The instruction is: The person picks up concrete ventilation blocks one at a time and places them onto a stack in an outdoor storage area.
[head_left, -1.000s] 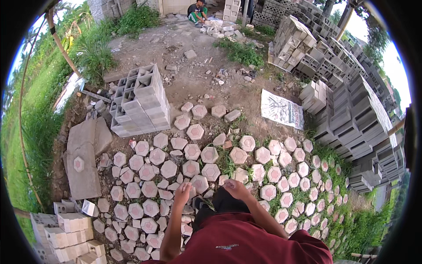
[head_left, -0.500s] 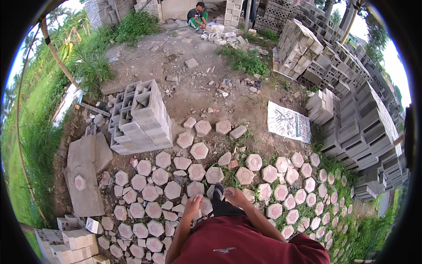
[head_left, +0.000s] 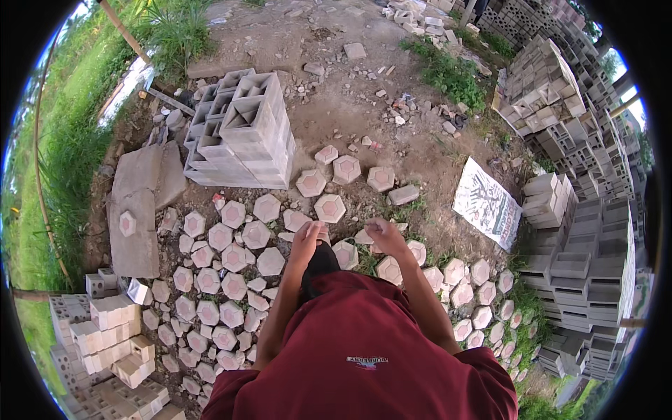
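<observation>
Nearest hexagonal paver (head_left: 330, 208): lies flat on the soil (head_left: 325, 115), just ahead of both hands and touching neither; patterned face up, probably for a firm seat on the underside.
Left hand (head_left: 306, 236): held out before the maroon shirt (head_left: 350, 329), above the ground; with fingers curled inward, impossible to tell whether pressed together or closed around something small.
Right hand (head_left: 383, 235): held about level with the left, apart from it; with fingers bent in and tips hidden, no telling how tightly; perhaps raised forward for balance over uneven footing.
Paver field (head_left: 233, 285): laid in loose spacing, with stone fragments (head_left: 257, 301) in the gaps, possibly as filler.
Concrete slab (head_left: 133, 255): lies well to the left, bearing a lone paver (head_left: 127, 223).
Hollow-block stack (head_left: 259, 150): stands beyond the field, packed close, likely for steadiness.
Printed sheet (head_left: 488, 203): spread flat at right, apart from the pavers.
Right-hand block rows (head_left: 588, 259): piled tightly side by side, probably to save ground.
Lower-left blocks (head_left: 115, 311): heaped in uneven tiers below the slab.
</observation>
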`<act>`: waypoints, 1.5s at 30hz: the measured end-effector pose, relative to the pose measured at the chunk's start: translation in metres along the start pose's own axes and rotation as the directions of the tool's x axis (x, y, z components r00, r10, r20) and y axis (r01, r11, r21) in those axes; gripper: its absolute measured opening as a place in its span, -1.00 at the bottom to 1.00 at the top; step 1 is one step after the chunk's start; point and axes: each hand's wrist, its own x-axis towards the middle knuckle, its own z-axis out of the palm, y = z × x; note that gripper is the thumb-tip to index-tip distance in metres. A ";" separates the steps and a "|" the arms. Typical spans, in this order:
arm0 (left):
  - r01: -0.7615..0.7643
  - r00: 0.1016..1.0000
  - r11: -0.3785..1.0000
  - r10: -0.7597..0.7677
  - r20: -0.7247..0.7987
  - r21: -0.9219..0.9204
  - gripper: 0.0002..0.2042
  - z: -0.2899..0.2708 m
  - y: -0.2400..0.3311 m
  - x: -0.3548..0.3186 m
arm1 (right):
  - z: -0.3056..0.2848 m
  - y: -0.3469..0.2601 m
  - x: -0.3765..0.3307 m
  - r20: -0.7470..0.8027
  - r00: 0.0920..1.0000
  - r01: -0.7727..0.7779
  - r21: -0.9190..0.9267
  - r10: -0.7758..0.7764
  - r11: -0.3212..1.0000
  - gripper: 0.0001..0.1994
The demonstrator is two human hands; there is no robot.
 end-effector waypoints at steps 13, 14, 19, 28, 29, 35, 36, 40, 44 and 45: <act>0.271 0.961 0.958 -0.263 0.088 -0.092 -0.71 0.011 0.044 0.293 | -0.016 0.009 0.263 0.187 0.958 -0.218 -0.007 0.216 0.976 -0.71; 0.317 0.944 0.947 -0.310 0.114 -0.050 -0.70 0.010 0.060 0.320 | -0.025 0.001 0.286 0.145 0.964 -0.225 -0.007 0.223 0.974 -0.72; 0.162 0.986 0.973 -0.154 0.059 -0.163 -0.66 -0.007 0.111 0.418 | -0.048 -0.030 0.400 0.062 0.989 -0.139 0.081 0.135 0.987 -0.72; 0.208 0.973 0.964 -0.222 -0.069 -0.164 -0.66 -0.054 0.131 0.485 | -0.018 -0.067 0.545 0.404 0.913 -0.052 -0.035 0.062 0.998 -0.72; 0.207 0.970 0.964 -0.225 -0.093 -0.169 -0.65 -0.053 0.131 0.494 | -0.019 -0.064 0.561 0.425 0.905 -0.003 -0.018 0.010 1.000 -0.73; 0.264 0.909 0.894 -0.356 -0.219 -0.362 -0.62 -0.053 0.134 0.536 | -0.011 -0.080 0.653 0.547 0.829 0.090 0.073 -0.115 0.993 -0.61; 0.272 0.897 0.890 -0.372 -0.238 -0.365 -0.61 -0.054 0.137 0.545 | -0.008 -0.085 0.671 0.581 0.800 0.054 0.180 -0.150 0.982 -0.61; 0.191 0.888 0.869 -0.351 -0.296 -0.456 -0.59 -0.039 0.137 0.596 | -0.031 -0.105 0.748 0.712 0.700 0.103 -0.034 -0.048 0.994 -0.66; 0.031 0.842 0.834 -0.319 -0.435 -0.551 -0.59 -0.014 0.152 0.642 | -0.036 -0.133 0.808 0.705 0.684 0.226 0.038 -0.186 0.974 -0.72; -0.012 0.847 0.827 -0.290 -0.445 -0.562 -0.59 -0.006 0.159 0.652 | -0.037 -0.134 0.820 0.703 0.688 0.194 0.061 -0.181 0.979 -0.72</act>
